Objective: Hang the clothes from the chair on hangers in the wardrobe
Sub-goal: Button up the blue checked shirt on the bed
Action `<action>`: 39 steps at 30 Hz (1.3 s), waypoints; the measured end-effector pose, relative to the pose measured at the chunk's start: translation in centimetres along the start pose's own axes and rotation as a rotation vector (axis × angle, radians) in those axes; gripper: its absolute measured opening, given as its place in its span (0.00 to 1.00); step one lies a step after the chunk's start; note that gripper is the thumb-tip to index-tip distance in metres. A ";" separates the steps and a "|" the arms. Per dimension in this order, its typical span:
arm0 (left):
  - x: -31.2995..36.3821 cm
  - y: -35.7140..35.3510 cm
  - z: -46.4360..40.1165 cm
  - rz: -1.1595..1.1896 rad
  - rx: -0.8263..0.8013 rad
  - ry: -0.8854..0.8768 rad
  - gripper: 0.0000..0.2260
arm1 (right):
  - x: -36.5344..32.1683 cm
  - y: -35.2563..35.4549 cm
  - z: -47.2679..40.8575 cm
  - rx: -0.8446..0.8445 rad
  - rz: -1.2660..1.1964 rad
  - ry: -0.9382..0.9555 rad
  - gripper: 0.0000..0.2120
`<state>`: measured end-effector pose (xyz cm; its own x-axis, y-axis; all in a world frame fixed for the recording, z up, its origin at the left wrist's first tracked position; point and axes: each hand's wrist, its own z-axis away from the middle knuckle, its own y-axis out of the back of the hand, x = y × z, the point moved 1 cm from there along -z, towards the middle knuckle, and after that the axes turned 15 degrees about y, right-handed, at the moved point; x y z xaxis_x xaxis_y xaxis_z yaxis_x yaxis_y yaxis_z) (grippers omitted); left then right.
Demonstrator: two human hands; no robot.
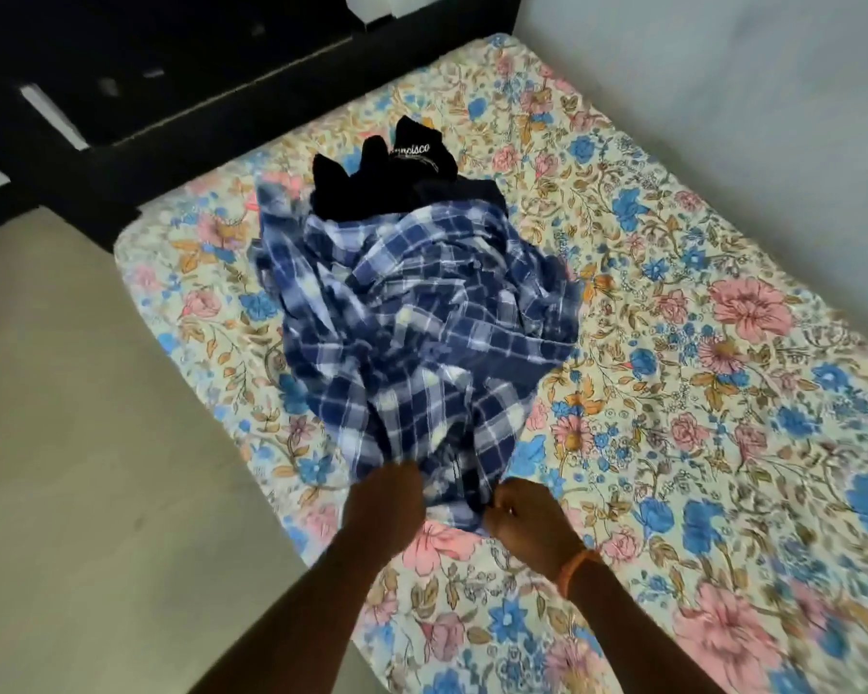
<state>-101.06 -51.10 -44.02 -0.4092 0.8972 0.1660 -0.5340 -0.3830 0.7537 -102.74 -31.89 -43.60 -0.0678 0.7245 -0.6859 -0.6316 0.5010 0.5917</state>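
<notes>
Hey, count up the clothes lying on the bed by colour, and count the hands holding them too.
Blue and white checked garment: 1
Black garment with white lettering: 1
Hands gripping the checked garment's near edge, left hand and right hand: 2
Total: 4

The only legible text is white lettering on the black garment (417, 162) lying at the far end of the clothes pile, where the characters "ncisco" can be read in an upward-slanting line, the leading characters being hidden in a fold of the fabric.
</notes>
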 end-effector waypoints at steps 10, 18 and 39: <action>-0.6 -10.2 17.1 -0.032 -0.229 0.068 0.12 | 0.8 -5.8 16.2 -0.305 0.436 0.031 0.20; -1.2 -16.0 19.3 -0.030 -0.110 0.080 0.19 | 2.4 -6.6 17.5 0.126 0.339 0.144 0.08; 5.2 -3.1 17.9 0.058 0.517 -0.215 0.34 | -3.9 6.1 15.0 0.192 0.195 0.595 0.19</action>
<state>-88.32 -41.29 -34.12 -0.2384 0.9231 0.3017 -0.0608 -0.3242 0.9440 -94.73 -24.58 -31.00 -0.6178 0.4529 -0.6428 -0.4189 0.5023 0.7565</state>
